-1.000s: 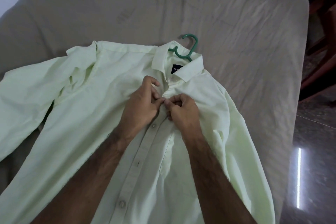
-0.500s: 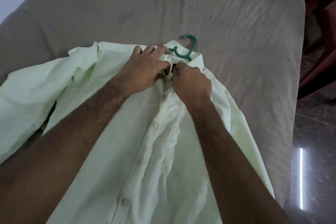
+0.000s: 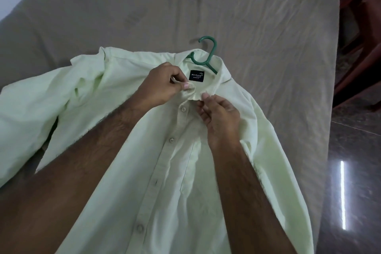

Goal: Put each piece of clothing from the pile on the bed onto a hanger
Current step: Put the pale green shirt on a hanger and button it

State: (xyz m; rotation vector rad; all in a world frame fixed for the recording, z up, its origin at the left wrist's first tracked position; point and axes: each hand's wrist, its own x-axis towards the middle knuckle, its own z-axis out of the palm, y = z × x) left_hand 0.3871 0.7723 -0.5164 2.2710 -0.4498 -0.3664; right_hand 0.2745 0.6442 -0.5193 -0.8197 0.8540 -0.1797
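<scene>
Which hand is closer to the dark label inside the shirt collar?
Left. The left hand pinches the collar right beside the label, on its left. The right hand sits lower, below the collar, fingertips at the placket.

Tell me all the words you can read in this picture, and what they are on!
"NO FUSS": white letters on the dark label sewn inside the collar of the pale green shirt.
A smaller line of text under it on the same label: too small to read.
A tiny mark at the label's top right corner: too small to read.
The green hanger and the bed show no writing.
</scene>
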